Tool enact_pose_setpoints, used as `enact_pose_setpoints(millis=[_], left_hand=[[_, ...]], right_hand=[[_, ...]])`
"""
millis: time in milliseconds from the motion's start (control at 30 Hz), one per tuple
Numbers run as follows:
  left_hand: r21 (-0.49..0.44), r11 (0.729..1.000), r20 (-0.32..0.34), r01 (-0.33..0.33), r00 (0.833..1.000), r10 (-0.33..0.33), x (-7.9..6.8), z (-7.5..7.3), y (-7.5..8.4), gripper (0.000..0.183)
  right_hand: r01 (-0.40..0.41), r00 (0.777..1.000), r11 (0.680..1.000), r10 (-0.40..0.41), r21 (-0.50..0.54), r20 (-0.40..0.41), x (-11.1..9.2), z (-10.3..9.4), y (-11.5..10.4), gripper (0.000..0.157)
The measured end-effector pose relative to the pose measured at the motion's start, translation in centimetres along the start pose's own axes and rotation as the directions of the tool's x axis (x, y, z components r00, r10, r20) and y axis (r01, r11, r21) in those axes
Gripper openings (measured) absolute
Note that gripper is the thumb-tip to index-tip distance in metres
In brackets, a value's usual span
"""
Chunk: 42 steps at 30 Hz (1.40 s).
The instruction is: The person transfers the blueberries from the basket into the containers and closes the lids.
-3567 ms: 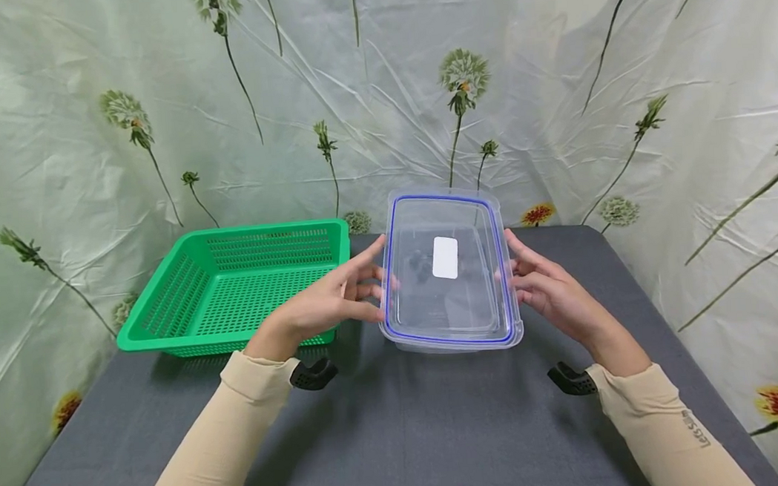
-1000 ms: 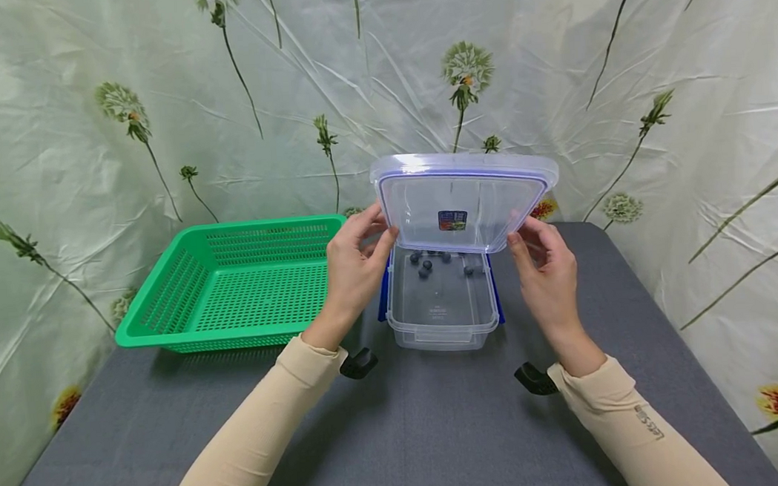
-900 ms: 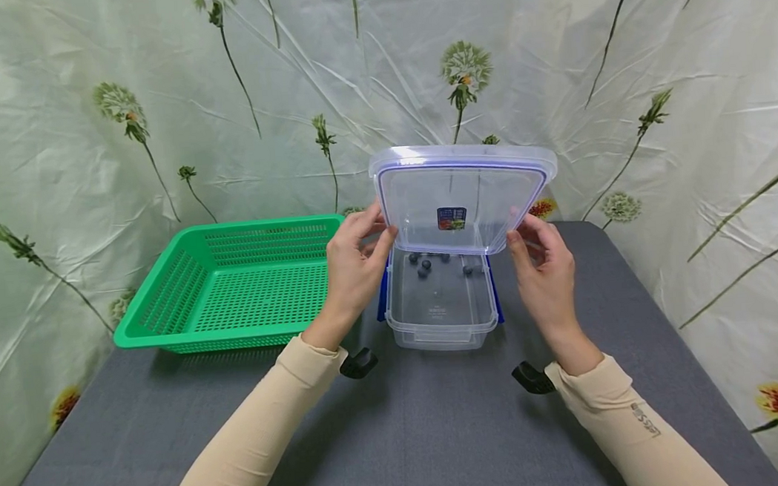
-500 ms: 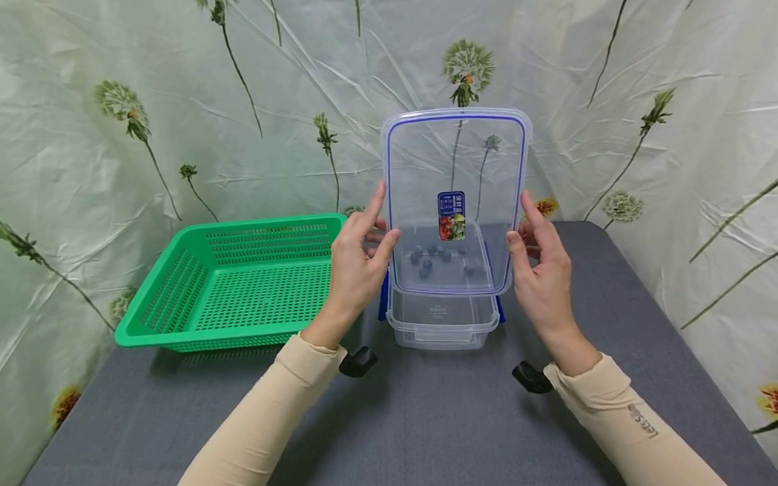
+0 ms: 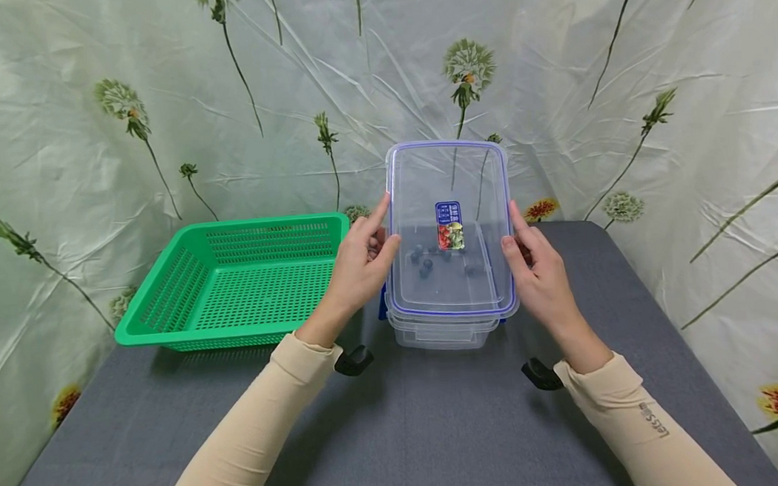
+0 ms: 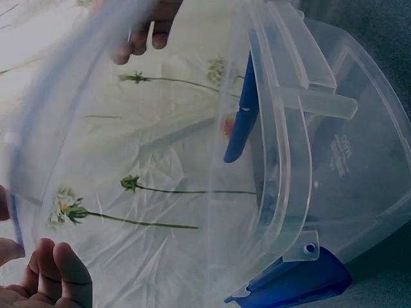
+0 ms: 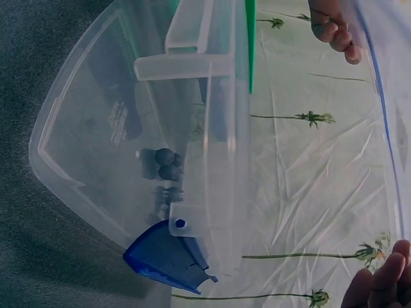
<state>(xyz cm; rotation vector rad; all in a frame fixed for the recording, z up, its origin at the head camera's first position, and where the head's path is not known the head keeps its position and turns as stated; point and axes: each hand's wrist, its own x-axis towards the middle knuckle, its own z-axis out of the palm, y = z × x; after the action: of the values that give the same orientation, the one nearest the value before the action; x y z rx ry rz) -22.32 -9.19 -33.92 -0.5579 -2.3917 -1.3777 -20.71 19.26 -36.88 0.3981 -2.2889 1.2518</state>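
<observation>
A clear plastic lid (image 5: 448, 172) with a blue seal and a printed fruit label is held between both hands above a clear food container (image 5: 442, 338). It tilts, far edge higher. On its left edge, my left hand (image 5: 357, 269) pinches it between thumb and fingers; my right hand (image 5: 545, 274) grips the opposite edge. Both wrist views show a gap between lid and container rim. Several small dark round fruits, like blueberries (image 7: 166, 157), lie inside the container. Its blue side latches hang down, one latch (image 6: 302, 276) showing in the left wrist view.
To the left of the container stands a green perforated plastic basket (image 5: 234, 334), with nothing visible in it. Grey cloth (image 5: 441, 433) covers the table. A flower-printed curtain (image 5: 378, 73) hangs behind the table's far edge.
The lid has been turned over from its earlier side, with the white label back, to the printed side. Since half a second ago it has tipped flatter and come down toward the container.
</observation>
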Motion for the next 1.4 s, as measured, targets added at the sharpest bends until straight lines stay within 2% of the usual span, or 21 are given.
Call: enact_pose_setpoints(millis=[233, 333, 533, 767, 1000, 1233, 1333, 1400], left_hand=[[-0.017, 0.998, 0.082, 0.061, 0.995, -0.059, 0.1, -0.1, -0.4, 0.083], [-0.003, 0.997, 0.117, 0.078, 0.990, -0.077, 0.1, 0.0, -0.8, 0.086], [0.039, 0.992, 0.158, 0.119, 0.980, -0.124, 0.3, 0.4, -1.7, 0.085], [0.088, 0.977, 0.222, 0.196, 0.952, -0.211, 0.7, 0.9, -2.4, 0.086], [0.136, 0.958, 0.240, 0.253, 0.929, -0.280, 0.9, 1.3, -3.3, 0.084], [0.190, 0.915, 0.237, 0.356, 0.888, -0.395, 1.3, 2.1, -4.0, 0.081], [0.213, 0.909, 0.239, 0.359, 0.883, -0.404, 1.5, 2.3, -4.3, 0.080], [0.226, 0.908, 0.233, 0.352, 0.886, -0.402, 1.6, 2.3, -4.3, 0.078]], right_hand=[[-0.057, 0.993, 0.997, 0.051, 0.054, 0.109, 0.2, 0.0, 0.4, 0.062], [-0.084, 0.987, 0.994, 0.074, 0.065, 0.143, 0.4, 0.1, 0.7, 0.064], [-0.131, 0.974, 0.991, 0.127, 0.011, 0.186, 0.6, 0.3, 1.4, 0.064], [-0.145, 0.961, 0.988, 0.155, -0.058, 0.229, 0.7, 0.6, 2.4, 0.064], [-0.175, 0.936, 0.978, 0.201, -0.113, 0.289, 0.9, 0.9, 3.0, 0.065], [-0.188, 0.914, 0.970, 0.230, -0.154, 0.335, 1.1, 1.2, 3.2, 0.067], [-0.196, 0.904, 0.965, 0.246, -0.172, 0.349, 1.2, 1.4, 3.4, 0.068], [-0.197, 0.899, 0.963, 0.253, -0.186, 0.358, 1.2, 1.5, 3.6, 0.069]])
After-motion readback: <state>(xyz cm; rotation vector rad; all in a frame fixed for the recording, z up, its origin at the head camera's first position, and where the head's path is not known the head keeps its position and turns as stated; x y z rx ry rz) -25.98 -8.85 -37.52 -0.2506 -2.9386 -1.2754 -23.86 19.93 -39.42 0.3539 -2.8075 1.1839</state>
